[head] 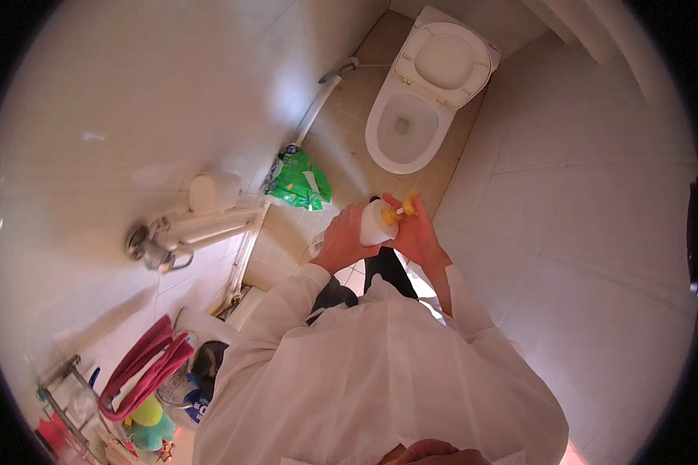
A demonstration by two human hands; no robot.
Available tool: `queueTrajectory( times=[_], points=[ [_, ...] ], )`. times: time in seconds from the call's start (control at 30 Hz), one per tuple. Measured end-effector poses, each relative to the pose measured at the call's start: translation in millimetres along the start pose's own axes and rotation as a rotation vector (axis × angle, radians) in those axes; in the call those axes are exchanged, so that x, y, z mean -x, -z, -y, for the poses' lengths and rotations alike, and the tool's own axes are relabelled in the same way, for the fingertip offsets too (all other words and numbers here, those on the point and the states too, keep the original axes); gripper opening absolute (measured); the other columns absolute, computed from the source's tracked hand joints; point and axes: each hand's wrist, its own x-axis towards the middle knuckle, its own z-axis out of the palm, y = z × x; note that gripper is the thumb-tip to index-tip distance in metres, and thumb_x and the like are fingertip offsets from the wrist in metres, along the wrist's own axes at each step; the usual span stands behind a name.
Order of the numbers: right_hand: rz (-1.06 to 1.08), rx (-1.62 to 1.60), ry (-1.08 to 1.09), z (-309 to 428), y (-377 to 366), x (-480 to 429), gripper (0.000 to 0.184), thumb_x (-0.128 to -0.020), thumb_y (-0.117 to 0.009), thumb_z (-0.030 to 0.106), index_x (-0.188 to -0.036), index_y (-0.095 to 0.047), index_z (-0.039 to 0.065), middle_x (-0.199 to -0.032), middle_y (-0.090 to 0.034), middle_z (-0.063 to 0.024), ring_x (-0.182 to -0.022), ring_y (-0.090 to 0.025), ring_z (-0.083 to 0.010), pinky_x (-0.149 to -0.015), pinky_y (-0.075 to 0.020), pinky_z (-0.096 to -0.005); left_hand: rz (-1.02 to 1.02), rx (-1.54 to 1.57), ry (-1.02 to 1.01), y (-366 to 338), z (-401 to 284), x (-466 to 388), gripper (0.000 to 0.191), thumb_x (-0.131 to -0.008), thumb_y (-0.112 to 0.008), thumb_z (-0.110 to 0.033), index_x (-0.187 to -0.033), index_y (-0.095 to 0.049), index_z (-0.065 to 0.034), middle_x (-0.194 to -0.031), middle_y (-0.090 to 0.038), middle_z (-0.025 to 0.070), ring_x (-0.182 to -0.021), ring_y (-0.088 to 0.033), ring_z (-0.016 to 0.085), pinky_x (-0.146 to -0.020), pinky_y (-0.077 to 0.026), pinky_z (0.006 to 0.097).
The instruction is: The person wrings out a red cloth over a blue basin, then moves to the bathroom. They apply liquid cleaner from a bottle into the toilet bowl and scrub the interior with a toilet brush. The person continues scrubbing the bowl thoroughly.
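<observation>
Before my chest is a white plastic bottle [377,224] with a yellow pump top [391,215]. My left hand [344,235] is wrapped around the bottle's body from the left. At the pump, my right hand [417,237] has its fingers and thumb about the yellow pump head [409,204], which tilts up and to the right. The right palm lies close against the bottle's side. The bottle's far side and base are hidden by my hands.
Ahead, a white toilet [402,131] has its lid raised. A green plastic package [301,180] lies by the left wall. A metal valve [154,244] juts from that wall. Lower left, a dark red towel [145,369] hangs by a metal rack [75,401]. A wall rises at right.
</observation>
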Motion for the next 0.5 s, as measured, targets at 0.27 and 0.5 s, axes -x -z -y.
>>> queueTrajectory(
  times=[0.27,0.5],
  points=[
    [-0.066,-0.136,0.026,131.1,88.0,-119.8,0.077,-0.089,-0.045,0.069,-0.135,-0.048,0.007,-0.139,-0.047,-0.0115,-0.131,-0.042,-0.0312,-0.108,-0.0268,-0.0614,-0.003,-0.066,0.01,-72.7,43.6,-184.9,0.074,-0.062,-0.084,-0.028,-0.12,-0.045,-0.0049,-0.109,-0.056,0.0193,-0.102,-0.057,0.041,-0.086,-0.049,0.0481],
    [-0.287,-0.283,0.113,167.1,140.7,-179.5,0.059,-0.088,-0.053,0.061,-0.121,-0.056,0.011,-0.124,-0.054,-0.0059,-0.118,-0.05,-0.0264,-0.104,-0.0364,-0.0513,0.147,-0.085,0.166,-112.0,69.2,-260.0,0.076,-0.061,-0.083,-0.028,-0.121,-0.043,-0.0042,-0.112,-0.055,0.0201,-0.106,-0.056,0.041,-0.089,-0.047,0.0485]
  ],
)
